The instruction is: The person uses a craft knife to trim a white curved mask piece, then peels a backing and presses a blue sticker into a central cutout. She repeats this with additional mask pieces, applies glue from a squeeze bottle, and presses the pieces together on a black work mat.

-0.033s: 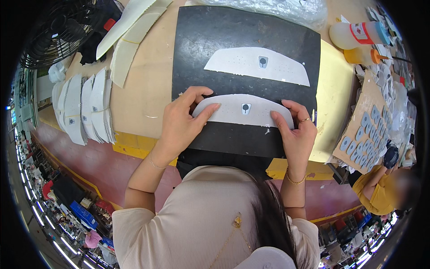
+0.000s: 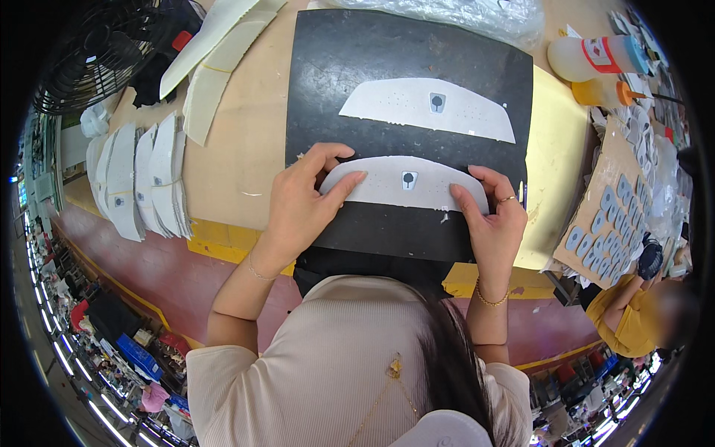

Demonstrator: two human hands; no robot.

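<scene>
A white curved panel (image 2: 387,192) with a small dark tree-shaped patch lies near the front of a black mat (image 2: 350,45). My left hand (image 2: 309,197) grips its left end, thumb on top and fingers around the far edge. At the other end my right hand (image 2: 495,201) pinches it the same way, with the thumb on the face. Farther back on the mat rests a second white panel (image 2: 395,100), patch in its middle, touched by neither hand.
Bundled white panels (image 2: 167,175) stand at the left, near cream strips (image 2: 216,71) and a black fan (image 2: 97,56). On the right are a squeeze bottle (image 2: 573,59), an orange-capped bottle (image 2: 596,93) and a board (image 2: 577,216) of small grey patches. A co-worker (image 2: 625,320) sits beyond.
</scene>
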